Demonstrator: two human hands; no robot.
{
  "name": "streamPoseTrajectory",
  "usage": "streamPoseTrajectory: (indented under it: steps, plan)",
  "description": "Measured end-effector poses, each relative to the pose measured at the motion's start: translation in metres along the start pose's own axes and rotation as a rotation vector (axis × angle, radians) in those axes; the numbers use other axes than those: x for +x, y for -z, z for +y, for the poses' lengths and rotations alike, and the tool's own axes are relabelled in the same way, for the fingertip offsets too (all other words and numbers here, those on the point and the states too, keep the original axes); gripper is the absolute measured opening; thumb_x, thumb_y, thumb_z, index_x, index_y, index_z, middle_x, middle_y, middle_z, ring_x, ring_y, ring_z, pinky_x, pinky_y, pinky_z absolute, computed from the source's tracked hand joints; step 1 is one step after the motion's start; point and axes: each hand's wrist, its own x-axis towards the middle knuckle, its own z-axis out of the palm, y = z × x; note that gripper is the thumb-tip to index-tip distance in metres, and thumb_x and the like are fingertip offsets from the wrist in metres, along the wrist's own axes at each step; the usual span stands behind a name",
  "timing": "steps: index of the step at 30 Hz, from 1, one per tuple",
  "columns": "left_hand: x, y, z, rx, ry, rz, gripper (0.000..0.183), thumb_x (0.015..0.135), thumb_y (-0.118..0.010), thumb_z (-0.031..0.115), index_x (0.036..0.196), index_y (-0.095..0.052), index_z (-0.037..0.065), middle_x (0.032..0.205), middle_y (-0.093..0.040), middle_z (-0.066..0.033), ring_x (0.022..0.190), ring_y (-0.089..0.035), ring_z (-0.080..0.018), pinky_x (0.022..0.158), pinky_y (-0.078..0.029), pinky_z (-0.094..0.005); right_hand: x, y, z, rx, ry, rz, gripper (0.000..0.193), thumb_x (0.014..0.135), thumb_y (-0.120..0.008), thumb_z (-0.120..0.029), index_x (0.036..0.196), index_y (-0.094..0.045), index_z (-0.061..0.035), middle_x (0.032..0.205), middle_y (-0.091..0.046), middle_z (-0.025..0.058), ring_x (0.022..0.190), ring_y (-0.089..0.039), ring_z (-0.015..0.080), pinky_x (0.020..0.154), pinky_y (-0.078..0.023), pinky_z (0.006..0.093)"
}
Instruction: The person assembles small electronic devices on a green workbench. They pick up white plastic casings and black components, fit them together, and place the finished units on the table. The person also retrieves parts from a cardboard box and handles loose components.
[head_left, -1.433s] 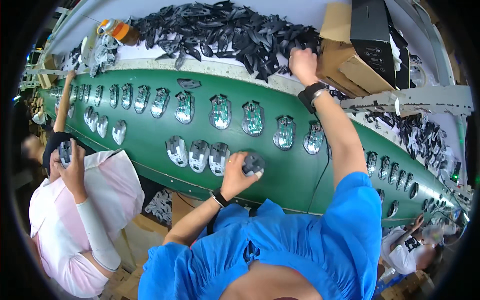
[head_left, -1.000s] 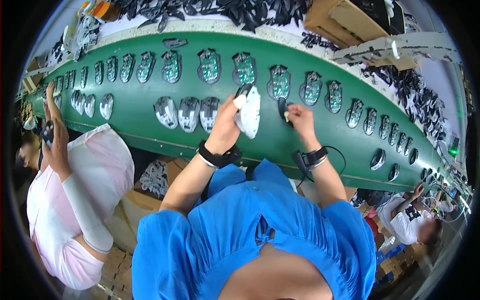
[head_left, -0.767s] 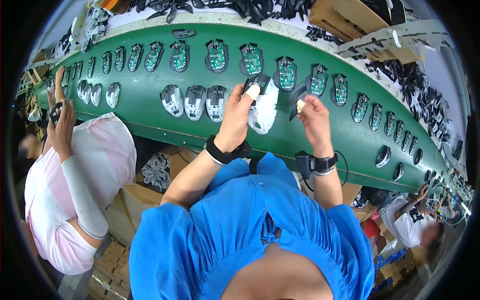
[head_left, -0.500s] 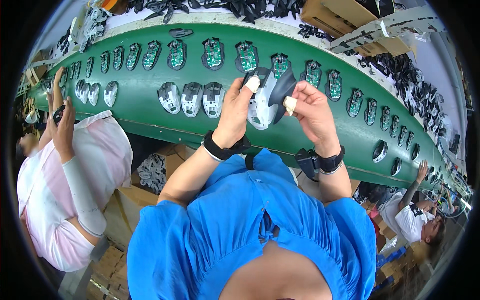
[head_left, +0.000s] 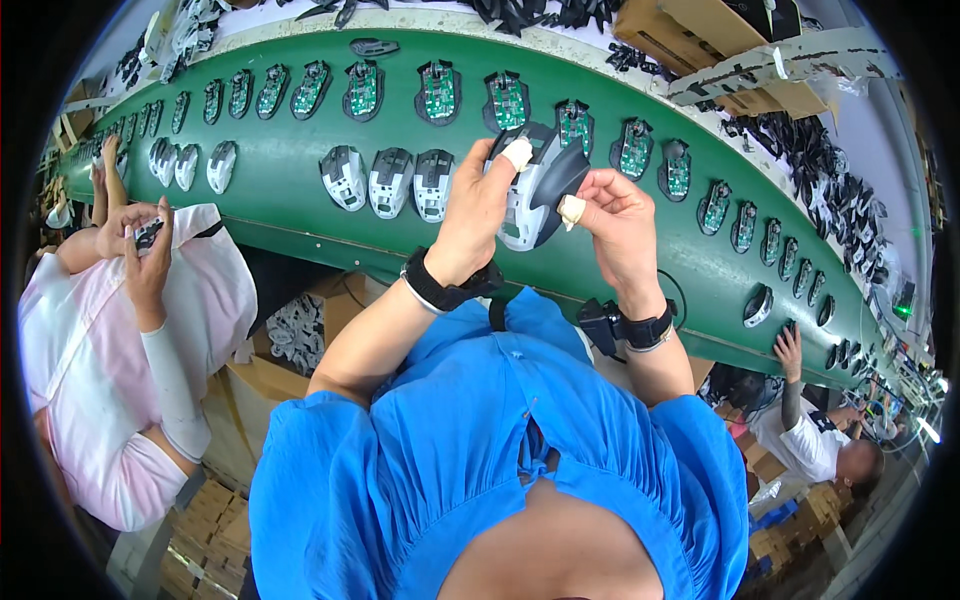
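Observation:
A white and black computer mouse shell (head_left: 520,215) is held up over the green conveyor belt by my left hand (head_left: 478,208), closed round its left side. White tape covers that thumb's tip. Pinched in my right hand (head_left: 617,228), its thumb taped too, is a dark curved side panel (head_left: 562,180) that lies against the shell's right side. Whether the panel is seated there I cannot tell. Just left of my left hand, three white and black mouse shells (head_left: 389,183) lie on the belt.
Mouse bases with green circuit boards (head_left: 438,92) run in a row along the belt (head_left: 290,210). Black parts heap behind it, beside a cardboard box (head_left: 680,40). A co-worker in a pale top (head_left: 130,350) sits left, handling a small part; another person's hand (head_left: 788,352) touches the belt right.
The dark panel has swung from sticking out to lying close along the shell. The left co-worker's hands have come together lower around a small part.

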Motion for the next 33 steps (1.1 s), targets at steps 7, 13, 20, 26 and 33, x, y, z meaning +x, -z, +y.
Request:
streamPoseTrajectory:
  steps: [7,13,20,26,33]
  plan:
    - [0.008,0.007,0.002,0.180,0.022,-0.068,0.029,0.089,-0.056,0.015,0.111,-0.052,-0.003,0.090,-0.062,-0.0064,0.075,-0.058,-0.0082,0.064,-0.047,-0.0223,0.004,-0.007,-0.001,-0.038,0.060,0.060,0.020,0.076,-0.072,0.005,0.090,-0.060,-0.0007,0.081,-0.062,0.0022,0.073,-0.059,0.0086,0.067,-0.050,0.0224]
    - [0.010,0.004,0.002,0.046,0.073,-0.007,0.027,0.089,-0.056,0.016,0.108,-0.054,-0.003,0.090,-0.063,-0.0064,0.075,-0.059,-0.0079,0.063,-0.046,-0.0215,0.001,-0.005,0.003,-0.052,0.014,0.006,0.021,0.076,-0.072,0.004,0.091,-0.059,-0.0024,0.082,-0.059,0.0001,0.075,-0.057,0.0079,0.067,-0.049,0.0220]
    - [0.016,0.007,0.012,0.183,0.047,-0.091,0.031,0.092,-0.054,0.022,0.112,-0.054,-0.002,0.096,-0.062,-0.0067,0.083,-0.058,-0.0094,0.071,-0.047,-0.0231,0.006,-0.014,0.000,0.062,-0.099,0.051,0.037,0.078,-0.068,0.005,0.110,-0.053,-0.0038,0.087,-0.064,0.0035,0.075,-0.060,0.0094,0.067,-0.049,0.0222]
    - [0.005,0.006,0.007,0.297,-0.059,-0.186,0.044,0.083,-0.065,0.012,0.121,-0.048,-0.003,0.111,-0.058,-0.0097,0.101,-0.056,-0.0132,0.086,-0.046,-0.0271,0.013,-0.016,-0.003,0.338,-0.045,0.071,0.054,0.080,-0.064,0.008,0.128,-0.042,-0.0064,0.090,-0.067,0.0070,0.077,-0.064,0.0122,0.067,-0.051,0.0230]
    - [0.012,0.019,0.002,0.539,-0.203,-0.291,0.057,0.067,-0.078,0.003,0.118,-0.051,-0.002,0.103,-0.062,-0.0064,0.092,-0.060,-0.0130,0.081,-0.050,-0.0283,0.016,-0.021,-0.002,0.255,0.023,0.151,0.059,0.079,-0.062,0.012,0.131,-0.038,-0.0024,0.086,-0.066,0.0065,0.077,-0.064,0.0132,0.070,-0.052,0.0263]
